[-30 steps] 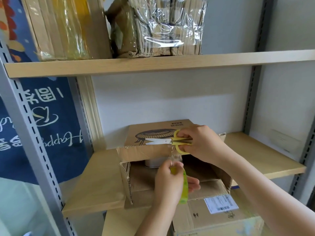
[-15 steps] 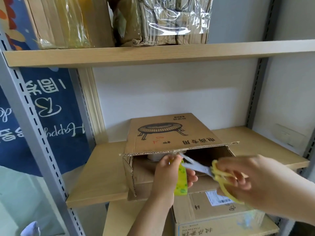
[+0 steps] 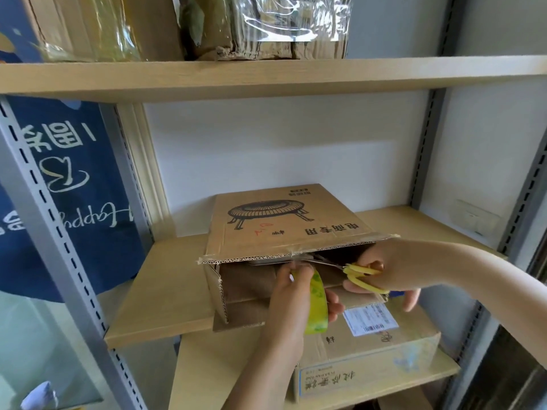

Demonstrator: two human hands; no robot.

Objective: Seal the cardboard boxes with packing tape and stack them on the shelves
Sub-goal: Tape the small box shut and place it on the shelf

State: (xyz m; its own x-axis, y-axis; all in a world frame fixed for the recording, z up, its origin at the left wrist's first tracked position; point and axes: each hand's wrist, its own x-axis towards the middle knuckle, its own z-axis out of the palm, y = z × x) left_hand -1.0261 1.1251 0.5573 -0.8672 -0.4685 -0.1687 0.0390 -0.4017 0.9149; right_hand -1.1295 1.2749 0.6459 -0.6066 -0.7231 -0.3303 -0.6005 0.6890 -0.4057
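A cardboard box (image 3: 284,220) with a printed stove drawing lies on its side on the middle shelf (image 3: 165,291), its open end facing me with the top flap sticking out. My left hand (image 3: 291,309) grips a roll of yellow-green packing tape (image 3: 316,306) just below the flap's front edge. My right hand (image 3: 387,270) holds yellow-handled scissors (image 3: 359,276), their blades pointing left under the flap toward the tape strip.
A second box (image 3: 367,359) with a white shipping label sits on the lower shelf under my hands. Plastic-wrapped cardboard bundles (image 3: 266,25) fill the top shelf. A blue banner (image 3: 68,184) hangs at left behind the grey slotted upright. The middle shelf's right part holds nothing.
My right hand has swung the scissors from on top of the box, out to the right, then back in under the flap edge. The left hand stays put with the tape roll.
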